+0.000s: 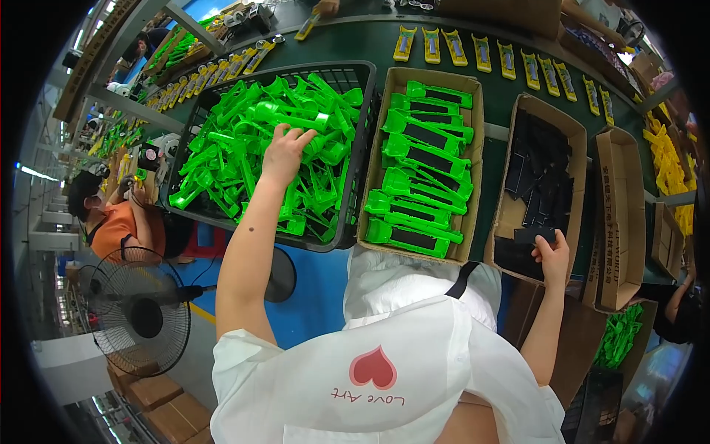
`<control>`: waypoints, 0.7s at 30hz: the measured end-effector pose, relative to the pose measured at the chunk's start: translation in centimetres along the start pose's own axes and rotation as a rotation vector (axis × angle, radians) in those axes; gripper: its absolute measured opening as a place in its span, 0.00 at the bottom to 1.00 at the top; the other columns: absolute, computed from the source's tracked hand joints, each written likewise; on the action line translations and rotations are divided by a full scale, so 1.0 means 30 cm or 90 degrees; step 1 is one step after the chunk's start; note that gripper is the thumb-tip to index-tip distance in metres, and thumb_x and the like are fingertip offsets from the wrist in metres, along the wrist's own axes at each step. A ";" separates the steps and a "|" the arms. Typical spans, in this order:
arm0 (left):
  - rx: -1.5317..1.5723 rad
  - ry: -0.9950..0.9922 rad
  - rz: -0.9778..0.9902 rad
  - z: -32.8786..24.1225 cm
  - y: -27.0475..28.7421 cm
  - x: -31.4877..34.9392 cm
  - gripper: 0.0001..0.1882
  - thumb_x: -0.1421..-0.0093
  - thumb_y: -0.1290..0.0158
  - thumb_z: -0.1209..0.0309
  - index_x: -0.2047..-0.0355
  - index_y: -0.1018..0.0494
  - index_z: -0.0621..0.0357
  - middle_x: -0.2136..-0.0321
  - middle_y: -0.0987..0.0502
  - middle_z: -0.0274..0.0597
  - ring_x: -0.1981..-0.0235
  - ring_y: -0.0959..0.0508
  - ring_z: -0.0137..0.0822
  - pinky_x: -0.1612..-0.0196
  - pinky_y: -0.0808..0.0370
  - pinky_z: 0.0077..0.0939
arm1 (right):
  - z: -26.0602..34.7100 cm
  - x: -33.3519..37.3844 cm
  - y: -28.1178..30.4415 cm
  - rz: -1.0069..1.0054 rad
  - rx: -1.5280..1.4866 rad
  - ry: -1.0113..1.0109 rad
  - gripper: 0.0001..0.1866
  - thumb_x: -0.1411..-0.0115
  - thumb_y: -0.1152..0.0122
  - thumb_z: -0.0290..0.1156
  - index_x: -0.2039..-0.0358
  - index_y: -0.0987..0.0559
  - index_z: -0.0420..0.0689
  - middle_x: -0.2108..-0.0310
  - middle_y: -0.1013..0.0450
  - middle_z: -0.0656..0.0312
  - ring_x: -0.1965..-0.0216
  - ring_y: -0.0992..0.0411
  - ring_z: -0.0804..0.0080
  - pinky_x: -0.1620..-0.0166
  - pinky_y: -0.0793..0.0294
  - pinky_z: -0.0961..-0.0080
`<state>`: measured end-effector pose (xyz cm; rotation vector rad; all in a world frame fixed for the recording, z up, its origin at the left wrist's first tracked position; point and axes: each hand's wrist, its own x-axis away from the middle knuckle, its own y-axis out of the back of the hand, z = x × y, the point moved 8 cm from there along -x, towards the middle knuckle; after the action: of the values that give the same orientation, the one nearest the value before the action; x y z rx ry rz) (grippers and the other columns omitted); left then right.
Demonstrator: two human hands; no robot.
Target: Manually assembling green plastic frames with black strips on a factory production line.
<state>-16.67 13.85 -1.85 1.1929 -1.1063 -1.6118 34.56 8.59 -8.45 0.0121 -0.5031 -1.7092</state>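
Note:
My left hand [283,154] reaches into a black wire crate [355,148] heaped with loose bright green plastic parts [244,126], its fingers closing around one green part on top of the pile. My right hand [552,255] is at the near edge of a cardboard box [510,214] filled with small black flat pieces, and pinches one black piece [534,235] between thumb and fingers. Between the two stands a cardboard box [473,177] with green parts fitted with black inserts [421,177], stacked in neat rows.
A dark green conveyor belt [370,41] behind the boxes carries yellow packaged items [481,53]. More open cardboard boxes [621,214] stand at the right. A standing fan [140,311] and a seated person in orange [115,222] are at the left, and cardboard cartons [159,396] sit on the floor.

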 end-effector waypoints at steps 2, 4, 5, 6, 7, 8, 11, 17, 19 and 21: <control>0.006 -0.054 -0.008 -0.070 0.067 0.032 0.24 0.58 0.51 0.80 0.58 0.32 0.45 0.66 0.29 0.39 0.59 0.33 0.44 0.60 0.30 0.31 | -0.014 0.005 0.008 0.001 0.006 -0.012 0.04 0.49 0.46 0.26 0.73 0.31 0.43 0.84 0.34 0.69 0.83 0.35 0.85 0.81 0.40 0.90; 0.126 -0.052 0.036 -0.132 0.112 0.073 0.25 0.59 0.51 0.81 0.57 0.32 0.47 0.67 0.30 0.41 0.60 0.33 0.44 0.61 0.30 0.31 | -0.027 0.006 0.011 -0.002 0.007 -0.019 0.05 0.49 0.45 0.26 0.73 0.31 0.43 0.84 0.33 0.68 0.84 0.35 0.85 0.81 0.40 0.89; 0.137 -0.070 0.042 -0.175 0.120 0.100 0.26 0.59 0.51 0.81 0.56 0.33 0.48 0.67 0.30 0.43 0.60 0.32 0.44 0.61 0.30 0.32 | -0.037 0.004 0.011 0.000 0.006 -0.021 0.05 0.49 0.45 0.26 0.73 0.31 0.43 0.84 0.33 0.68 0.84 0.35 0.85 0.81 0.40 0.89; 0.149 -0.090 0.049 -0.220 0.129 0.123 0.27 0.60 0.51 0.82 0.56 0.33 0.49 0.68 0.31 0.44 0.60 0.32 0.44 0.60 0.30 0.33 | -0.052 0.002 0.017 -0.001 -0.001 -0.030 0.05 0.49 0.45 0.27 0.73 0.31 0.43 0.84 0.34 0.68 0.84 0.35 0.85 0.81 0.40 0.89; 0.157 -0.060 0.115 -0.245 0.138 0.134 0.28 0.59 0.52 0.83 0.54 0.33 0.50 0.62 0.31 0.46 0.56 0.34 0.46 0.58 0.31 0.34 | -0.064 -0.003 0.016 0.000 -0.007 -0.037 0.05 0.49 0.45 0.27 0.73 0.31 0.43 0.84 0.34 0.68 0.84 0.35 0.85 0.82 0.40 0.89; 0.155 -0.058 0.116 -0.238 0.162 0.135 0.28 0.59 0.52 0.83 0.54 0.33 0.50 0.62 0.31 0.46 0.56 0.34 0.46 0.58 0.31 0.34 | -0.069 -0.006 0.009 0.003 -0.007 -0.038 0.05 0.49 0.45 0.27 0.73 0.31 0.43 0.84 0.34 0.68 0.84 0.35 0.85 0.82 0.40 0.89; 0.430 0.032 0.327 -0.178 0.139 0.122 0.27 0.56 0.54 0.85 0.53 0.35 0.52 0.51 0.35 0.44 0.52 0.34 0.42 0.53 0.34 0.29 | -0.089 -0.004 0.004 -0.003 -0.011 -0.041 0.05 0.49 0.45 0.27 0.73 0.31 0.43 0.84 0.34 0.68 0.84 0.36 0.85 0.82 0.41 0.88; 0.254 0.123 -0.022 0.171 0.098 -0.085 0.14 0.52 0.55 0.80 0.64 0.29 0.57 0.64 0.27 0.45 0.61 0.29 0.44 0.59 0.31 0.31 | -0.092 -0.011 -0.005 -0.015 -0.054 -0.043 0.06 0.47 0.45 0.31 0.74 0.30 0.44 0.84 0.34 0.70 0.84 0.36 0.86 0.82 0.42 0.89; 0.116 0.102 0.082 0.164 0.029 -0.118 0.09 0.52 0.52 0.74 0.69 0.27 0.57 0.65 0.27 0.43 0.60 0.30 0.42 0.58 0.31 0.33 | -0.115 -0.018 0.013 -0.025 -0.012 -0.040 0.08 0.46 0.45 0.34 0.76 0.30 0.44 0.83 0.35 0.70 0.84 0.38 0.86 0.82 0.42 0.90; 0.180 0.124 0.174 0.082 -0.022 -0.136 0.10 0.52 0.49 0.67 0.68 0.27 0.56 0.65 0.28 0.42 0.59 0.31 0.41 0.58 0.31 0.32 | -0.130 -0.010 0.036 -0.058 0.011 -0.044 0.09 0.46 0.45 0.34 0.77 0.30 0.44 0.83 0.36 0.71 0.85 0.40 0.87 0.82 0.43 0.90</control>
<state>-18.28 18.30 -1.08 1.2849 -1.3347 -1.1338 36.74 7.49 -11.68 -0.0115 -0.5761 -1.7987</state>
